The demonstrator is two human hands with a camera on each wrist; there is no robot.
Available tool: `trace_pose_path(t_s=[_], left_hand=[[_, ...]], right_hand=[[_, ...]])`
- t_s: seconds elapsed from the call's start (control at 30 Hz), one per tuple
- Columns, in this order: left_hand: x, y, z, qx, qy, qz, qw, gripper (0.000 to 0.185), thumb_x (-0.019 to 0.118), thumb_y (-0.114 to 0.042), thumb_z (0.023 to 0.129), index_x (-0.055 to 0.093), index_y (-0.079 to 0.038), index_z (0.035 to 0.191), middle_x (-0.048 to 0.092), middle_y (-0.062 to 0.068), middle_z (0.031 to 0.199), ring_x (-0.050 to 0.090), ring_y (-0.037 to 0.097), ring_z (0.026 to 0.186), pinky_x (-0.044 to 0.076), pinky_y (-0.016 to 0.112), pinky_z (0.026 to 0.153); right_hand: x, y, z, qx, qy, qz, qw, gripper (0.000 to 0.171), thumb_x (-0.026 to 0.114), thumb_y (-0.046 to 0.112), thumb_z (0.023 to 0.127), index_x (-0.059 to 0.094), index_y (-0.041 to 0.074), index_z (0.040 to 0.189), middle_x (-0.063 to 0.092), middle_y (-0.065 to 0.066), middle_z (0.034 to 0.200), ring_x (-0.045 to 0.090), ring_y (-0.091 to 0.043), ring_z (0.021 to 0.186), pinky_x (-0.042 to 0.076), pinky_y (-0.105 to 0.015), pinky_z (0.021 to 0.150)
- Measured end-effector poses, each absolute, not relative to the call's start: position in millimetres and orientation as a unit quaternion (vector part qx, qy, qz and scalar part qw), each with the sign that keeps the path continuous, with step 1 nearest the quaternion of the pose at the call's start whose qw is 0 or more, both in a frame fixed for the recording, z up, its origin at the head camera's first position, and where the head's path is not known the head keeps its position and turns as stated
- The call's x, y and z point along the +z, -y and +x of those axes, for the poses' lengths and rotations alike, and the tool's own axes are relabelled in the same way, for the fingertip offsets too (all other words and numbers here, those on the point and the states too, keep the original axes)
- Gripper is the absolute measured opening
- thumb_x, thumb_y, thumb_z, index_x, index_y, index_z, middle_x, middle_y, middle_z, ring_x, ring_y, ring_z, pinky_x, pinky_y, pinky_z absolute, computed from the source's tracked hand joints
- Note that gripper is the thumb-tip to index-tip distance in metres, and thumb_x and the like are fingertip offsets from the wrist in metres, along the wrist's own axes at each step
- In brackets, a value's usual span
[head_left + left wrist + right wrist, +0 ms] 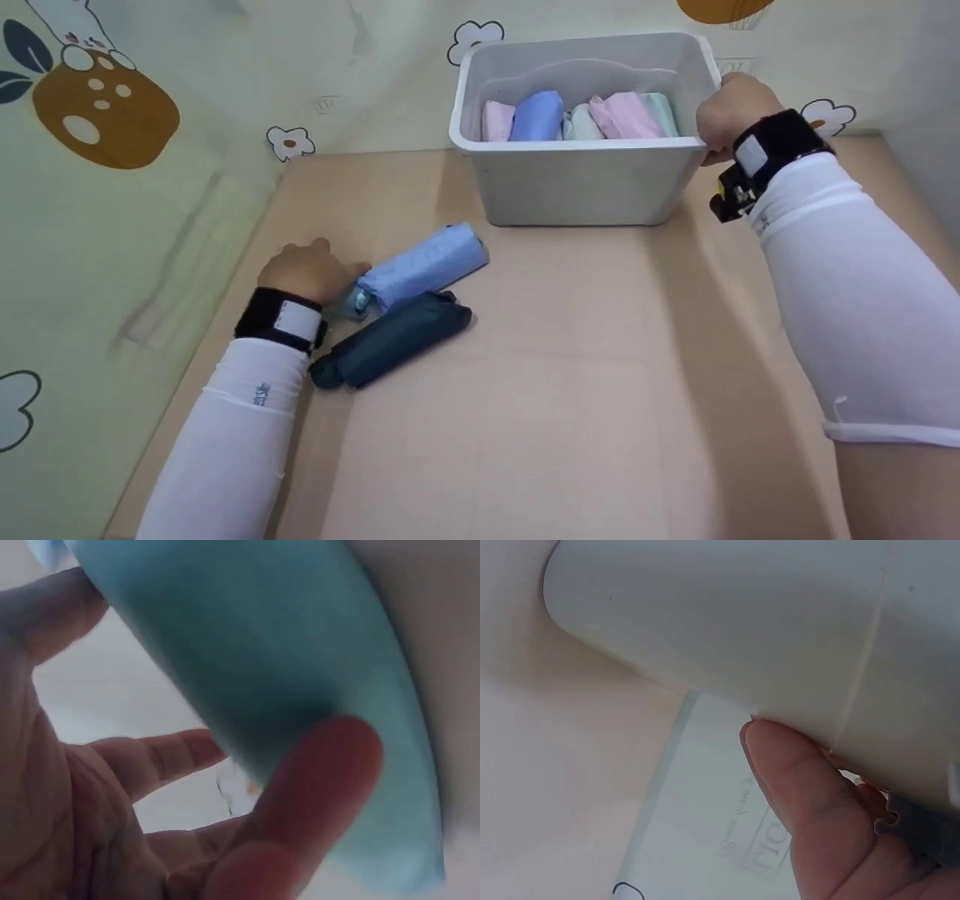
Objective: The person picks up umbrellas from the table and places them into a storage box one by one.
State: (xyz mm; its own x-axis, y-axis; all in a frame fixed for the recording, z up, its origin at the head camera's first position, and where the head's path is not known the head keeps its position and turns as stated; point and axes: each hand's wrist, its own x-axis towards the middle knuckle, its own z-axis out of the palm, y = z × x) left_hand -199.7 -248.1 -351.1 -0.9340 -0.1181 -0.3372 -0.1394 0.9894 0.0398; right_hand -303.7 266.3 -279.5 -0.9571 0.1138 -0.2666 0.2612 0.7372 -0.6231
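Note:
My left hand (307, 270), at the left of the table, has its fingers and thumb round a smooth teal bundle (247, 637). It looks like a folded umbrella, and the hand hides most of it in the head view. Right beside the hand lies a light blue folded umbrella (424, 266). Nearer to me is a dark navy folded umbrella (397, 341). At the back, my right hand (739, 109) grips the right rim of a light grey plastic bin (577, 184); the right wrist view shows its thumb (791, 765) against the bin's outer wall.
Inside the bin stand several rolled bundles, among them a blue one (537, 116), a pink one (628, 116) and a mint one (660, 112). Walls with printed flowers and fruit border the beige tabletop (555, 390) at the left, back and right.

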Motion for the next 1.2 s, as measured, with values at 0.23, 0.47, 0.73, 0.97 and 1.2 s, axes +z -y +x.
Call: trace_pose_path(t_s=[0.23, 0.47, 0.73, 0.97, 1.2], left_hand=[[-353.9, 243.0, -208.6, 0.044, -0.977, 0.018, 0.209, 0.064, 0.038, -0.042, 0.106, 0.049, 0.000, 0.153, 0.033, 0.035, 0.163, 0.033, 0.054, 0.148, 0.043, 0.067, 0.112], [-368.1, 248.8, -216.5, 0.063, -0.972, 0.008, 0.224, 0.061, 0.038, -0.025, 0.106, 0.035, 0.001, 0.161, -0.014, 0.042, 0.166, 0.001, 0.060, 0.156, 0.041, 0.067, 0.115], [-369.4, 251.0, -214.8, 0.083, -0.972, -0.046, 0.215, 0.078, 0.061, -0.016, 0.092, 0.032, -0.010, 0.164, -0.018, 0.043, 0.165, 0.046, 0.070, 0.126, 0.048, 0.070, 0.100], [-360.9, 255.8, -214.2, 0.130, -0.974, -0.063, 0.175, 0.065, 0.052, -0.015, 0.098, 0.040, -0.017, 0.162, -0.015, 0.044, 0.164, 0.043, 0.068, 0.131, 0.046, 0.070, 0.103], [-334.7, 243.1, -220.7, 0.174, -0.981, -0.064, 0.063, 0.068, 0.056, -0.019, 0.095, 0.042, -0.014, 0.161, -0.001, 0.045, 0.166, 0.048, 0.060, 0.134, 0.056, 0.059, 0.090]], right_hand=[[-278.2, -267.5, -306.0, -0.344, -0.927, 0.096, 0.111, 0.064, 0.045, 0.002, 0.096, 0.029, -0.007, 0.157, 0.048, -0.030, 0.145, 0.065, -0.045, 0.113, 0.066, -0.039, 0.068], [-277.9, -266.9, -309.2, -0.353, -0.921, 0.107, 0.128, 0.063, 0.046, 0.009, 0.101, 0.028, -0.004, 0.159, 0.046, -0.026, 0.149, 0.061, -0.041, 0.119, 0.066, -0.040, 0.073], [-275.3, -264.7, -308.3, -0.357, -0.918, 0.111, 0.131, 0.062, 0.045, 0.010, 0.102, 0.027, -0.002, 0.160, 0.044, -0.026, 0.153, 0.057, -0.043, 0.126, 0.066, -0.042, 0.077], [-275.6, -262.0, -309.7, -0.365, -0.915, 0.114, 0.132, 0.063, 0.044, 0.009, 0.102, 0.026, -0.001, 0.161, 0.043, -0.025, 0.156, 0.056, -0.042, 0.129, 0.066, -0.042, 0.079], [-279.8, -262.0, -311.2, -0.354, -0.923, 0.102, 0.110, 0.060, 0.044, 0.008, 0.099, 0.031, -0.006, 0.155, 0.048, -0.027, 0.145, 0.063, -0.041, 0.114, 0.066, -0.039, 0.067]])
